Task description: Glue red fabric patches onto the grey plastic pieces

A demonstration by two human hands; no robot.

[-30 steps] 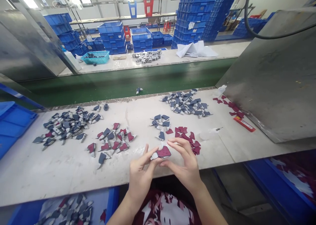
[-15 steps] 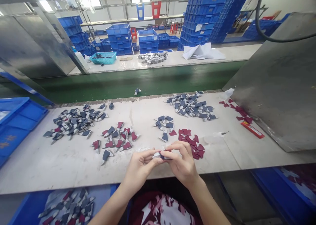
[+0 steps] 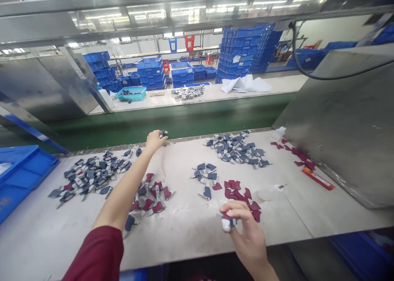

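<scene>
My right hand [image 3: 246,231] is above the front of the table, its thumb and fingers closed on a small white, navy and maroon moulded piece [image 3: 228,222]. Stretched forward over the table's far edge, my left hand [image 3: 156,140] has its fingertips around a small navy-and-white piece [image 3: 164,132] at the green belt [image 3: 197,118]. Under my left forearm lies a group of maroon-and-grey pieces [image 3: 148,204], partly hidden. Loose maroon flat pieces [image 3: 235,194] lie just beyond my right hand, beside a few navy-and-white pieces [image 3: 211,176].
Larger heaps of navy pieces lie left [image 3: 90,174] and right [image 3: 238,147]. A blue crate [image 3: 27,174] stands at the left edge. A metal panel [image 3: 344,137] bounds the right, near a red-and-yellow packet [image 3: 317,178]. A metal beam [image 3: 184,20] crosses overhead.
My hands have parted. The left has reached forward to the piece at the belt; the right has moved right, keeping the piece both hands held. The view has tilted up.
</scene>
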